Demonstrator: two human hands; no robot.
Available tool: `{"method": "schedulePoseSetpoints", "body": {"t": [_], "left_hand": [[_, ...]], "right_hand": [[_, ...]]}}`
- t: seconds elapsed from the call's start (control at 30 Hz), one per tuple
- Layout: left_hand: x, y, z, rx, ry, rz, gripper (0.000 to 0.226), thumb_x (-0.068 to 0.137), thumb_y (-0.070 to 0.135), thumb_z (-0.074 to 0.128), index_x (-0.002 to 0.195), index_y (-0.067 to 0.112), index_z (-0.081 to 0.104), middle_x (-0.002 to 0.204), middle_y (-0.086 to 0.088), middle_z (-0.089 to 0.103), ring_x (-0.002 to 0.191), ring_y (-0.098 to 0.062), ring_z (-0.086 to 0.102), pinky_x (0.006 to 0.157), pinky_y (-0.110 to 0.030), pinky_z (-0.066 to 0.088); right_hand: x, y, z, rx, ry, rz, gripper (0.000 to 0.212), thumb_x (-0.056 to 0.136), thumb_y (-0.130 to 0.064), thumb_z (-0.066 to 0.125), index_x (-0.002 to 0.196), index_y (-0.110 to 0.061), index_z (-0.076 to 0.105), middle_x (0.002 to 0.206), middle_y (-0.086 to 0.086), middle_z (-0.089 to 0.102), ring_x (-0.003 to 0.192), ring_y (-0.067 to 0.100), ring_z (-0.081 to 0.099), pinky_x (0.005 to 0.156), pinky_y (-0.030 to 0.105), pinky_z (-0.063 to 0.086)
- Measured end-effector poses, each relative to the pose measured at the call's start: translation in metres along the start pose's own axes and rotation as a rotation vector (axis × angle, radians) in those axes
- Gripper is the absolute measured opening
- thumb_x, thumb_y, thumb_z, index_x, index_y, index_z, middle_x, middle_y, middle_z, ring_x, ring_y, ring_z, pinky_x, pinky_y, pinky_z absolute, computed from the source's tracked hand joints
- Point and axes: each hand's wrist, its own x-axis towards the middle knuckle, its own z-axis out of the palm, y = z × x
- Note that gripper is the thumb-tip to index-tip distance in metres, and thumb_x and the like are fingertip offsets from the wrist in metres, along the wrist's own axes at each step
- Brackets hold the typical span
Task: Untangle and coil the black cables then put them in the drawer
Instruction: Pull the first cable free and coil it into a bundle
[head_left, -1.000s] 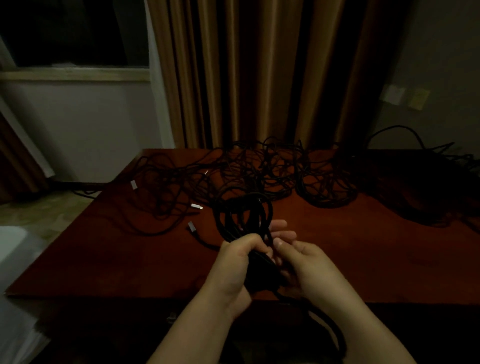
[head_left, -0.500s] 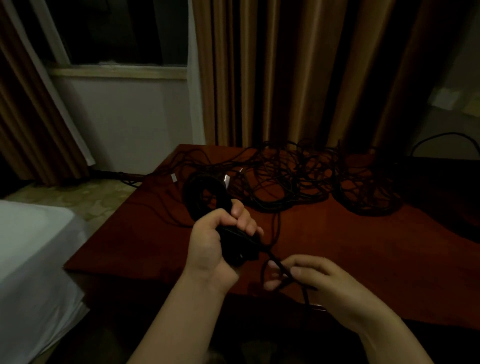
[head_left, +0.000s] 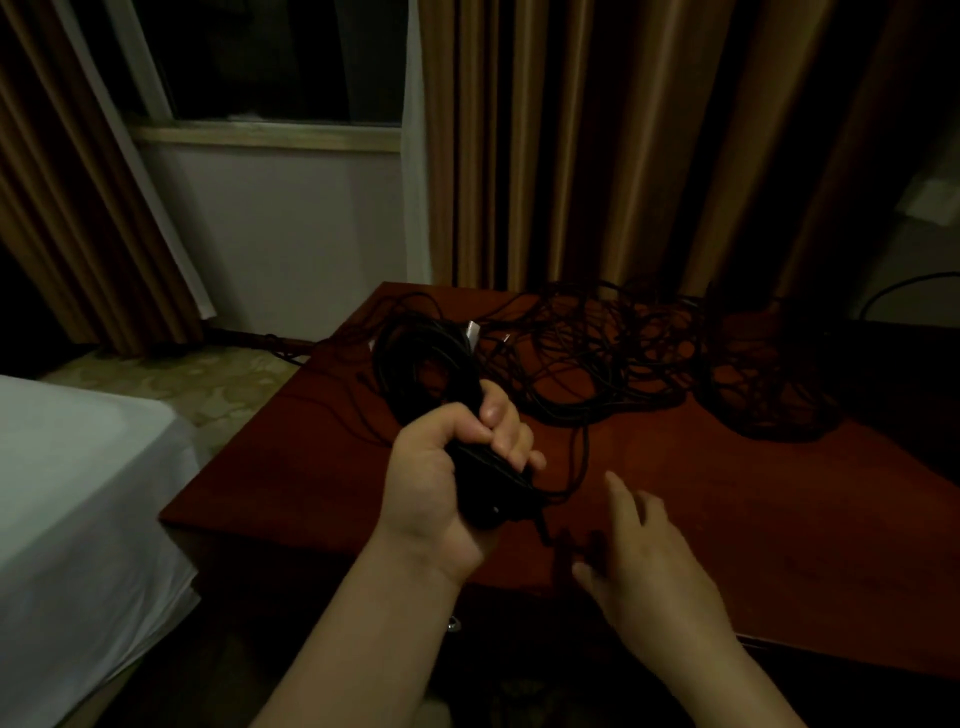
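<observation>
One coiled cable (head_left: 441, 384) is sitting in our left hand (head_left: 447, 467), fingers wrapped tight around the gathered loops, the bundle held above the near-left part of the table (head_left: 779, 519). Our right hand (head_left: 644, 551) is now hanging loose with fingers spread over the table's front edge; half a second ago it was pinching the cable's tail, so we are judging the last wrap finished and the tail released. A short end (head_left: 576, 457) is still trailing from the coil toward the tabletop. We are reading this as the handover point: the coil is ready for stowing. We are not seeing the drawer; a small metal fitting (head_left: 453, 625) under the front edge may belong to it, but we cannot tell. Standing in the way of completion is the tangled pile (head_left: 649, 364) spread across the far side of the table, still unsorted. A white bed (head_left: 78, 493) is flanking the table's left, curtains (head_left: 597, 140) behind.
</observation>
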Motion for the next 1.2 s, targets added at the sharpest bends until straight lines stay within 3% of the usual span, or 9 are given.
{"method": "schedulePoseSetpoints", "body": {"t": [0.1,0.17,0.27,0.43,0.57,0.77,0.9,1.03,1.2], "left_hand": [[0.000,-0.012,0.006,-0.012,0.032,-0.010,0.019,0.059,0.007,0.036,0.047,0.016,0.048,0.048,0.002,0.036,0.044,-0.010,0.036,0.055,-0.023,0.041],[0.001,-0.014,0.010,-0.066,0.071,0.006,0.019,0.060,0.006,0.036,0.048,0.015,0.048,0.049,0.002,0.036,0.044,-0.010,0.037,0.057,-0.024,0.041],[0.004,-0.011,0.012,-0.143,0.154,0.041,0.016,0.062,0.006,0.037,0.052,0.015,0.046,0.051,0.002,0.037,0.045,-0.010,0.037,0.057,-0.025,0.039],[0.025,-0.001,-0.007,0.029,0.474,0.262,0.029,0.076,-0.007,0.039,0.058,0.015,0.045,0.052,0.006,0.044,0.048,-0.005,0.043,0.052,-0.018,0.040],[0.030,0.002,-0.027,0.778,0.582,0.360,0.035,0.082,-0.008,0.049,0.054,0.012,0.040,0.043,0.010,0.044,0.037,-0.002,0.043,0.039,-0.017,0.035],[0.020,-0.031,-0.026,1.654,0.242,0.170,0.032,0.084,0.022,0.056,0.059,0.022,0.037,0.060,0.004,0.045,0.058,-0.017,0.047,0.054,-0.027,0.034],[0.015,-0.042,-0.023,1.510,-0.026,-0.136,0.038,0.085,0.042,0.054,0.064,0.011,0.048,0.060,0.003,0.044,0.056,-0.014,0.043,0.055,-0.026,0.031],[0.009,-0.046,-0.017,1.298,-0.239,-0.388,0.099,0.065,0.091,0.036,0.105,0.005,0.065,0.074,-0.001,0.052,0.066,-0.012,0.050,0.063,-0.025,0.036],[0.007,-0.062,-0.010,1.324,-0.318,-0.452,0.016,0.068,0.026,0.069,0.067,0.020,0.054,0.063,0.006,0.050,0.055,-0.009,0.046,0.058,-0.028,0.037]], "right_hand": [[-0.007,-0.023,0.000,0.290,0.182,-0.097,0.052,0.094,-0.024,0.053,0.141,-0.024,0.031,0.138,-0.011,0.038,0.127,0.007,0.041,0.097,0.014,0.035],[-0.011,-0.032,0.008,0.787,0.158,-0.052,0.021,0.095,-0.014,0.050,0.104,-0.029,0.061,0.100,-0.014,0.066,0.100,0.004,0.060,0.084,0.019,0.045],[-0.021,-0.035,0.022,1.084,0.127,-0.030,0.027,0.097,-0.020,0.048,0.077,-0.022,0.066,0.071,-0.008,0.067,0.070,0.002,0.060,0.068,0.017,0.045],[-0.026,-0.022,0.014,0.796,-0.171,-0.086,0.032,0.097,-0.024,0.048,0.069,-0.019,0.063,0.050,-0.007,0.051,0.049,-0.001,0.047,0.051,0.014,0.035],[-0.031,-0.016,-0.022,0.378,-0.134,-0.225,0.019,0.093,-0.038,0.053,0.074,-0.035,0.057,0.072,-0.008,0.058,0.074,0.005,0.056,0.067,0.015,0.044],[-0.028,-0.014,-0.074,-0.015,-0.019,-0.322,0.024,0.091,-0.050,0.047,0.074,-0.032,0.051,0.071,-0.010,0.052,0.065,0.004,0.050,0.056,0.018,0.039],[-0.018,0.004,-0.086,0.161,-0.071,-0.354,0.019,0.088,-0.038,0.059,0.070,-0.035,0.052,0.079,-0.030,0.055,0.070,-0.005,0.052,0.056,0.018,0.040],[-0.007,0.020,-0.089,0.480,-0.020,-0.337,0.019,0.084,-0.016,0.066,0.080,-0.027,0.052,0.071,-0.007,0.058,0.060,-0.003,0.054,0.052,0.013,0.041],[-0.002,0.031,-0.080,0.595,-0.057,-0.326,0.029,0.083,-0.012,0.067,0.089,-0.033,0.047,0.082,-0.015,0.058,0.074,-0.003,0.056,0.064,0.018,0.051]]}}
